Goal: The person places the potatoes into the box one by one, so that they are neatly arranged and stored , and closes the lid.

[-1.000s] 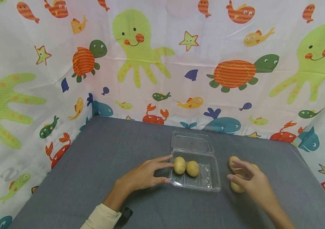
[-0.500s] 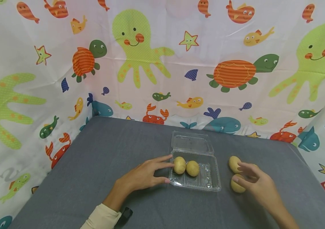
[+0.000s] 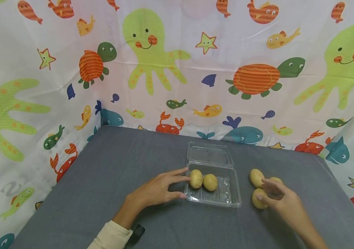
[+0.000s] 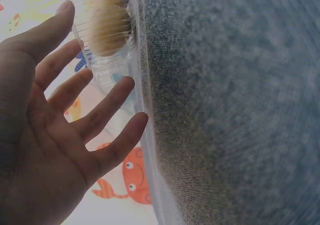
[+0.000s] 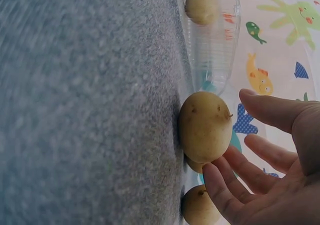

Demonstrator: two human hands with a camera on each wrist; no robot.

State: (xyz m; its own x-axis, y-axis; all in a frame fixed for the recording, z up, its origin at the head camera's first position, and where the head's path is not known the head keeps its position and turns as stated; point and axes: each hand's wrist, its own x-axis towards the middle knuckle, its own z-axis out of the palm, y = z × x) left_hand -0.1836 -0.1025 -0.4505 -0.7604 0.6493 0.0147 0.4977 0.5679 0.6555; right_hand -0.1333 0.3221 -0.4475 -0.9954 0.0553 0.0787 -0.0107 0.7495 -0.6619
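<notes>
A clear plastic clamshell box point(image 3: 229, 193) lies on the table with its lid point(image 3: 209, 154) folded back. Two potatoes, one at the left point(image 3: 195, 180) and one beside it point(image 3: 210, 182), sit inside. My left hand point(image 3: 156, 189) is at the box's left side, its fingers extended and its fingertips at the rim. To the box's right lie a near potato point(image 3: 258, 199), a far potato point(image 3: 256, 177) and a partly hidden potato point(image 3: 277, 180). Over this group hovers my right hand point(image 3: 286, 204), thumb and fingers spread loosely around the near potato, gripping nothing. The right wrist view shows a potato point(image 5: 205, 127) close to its fingertips.
A grey cloth covers the table point(image 3: 127, 152). Behind and at both sides hangs a white curtain point(image 3: 170, 31) printed with sea animals. A dark strap piece point(image 3: 137, 233) sits at my left wrist.
My right hand has shifted slightly right and toward me, uncovering more of the potatoes. The left hand, the box and the potatoes stay in place.
</notes>
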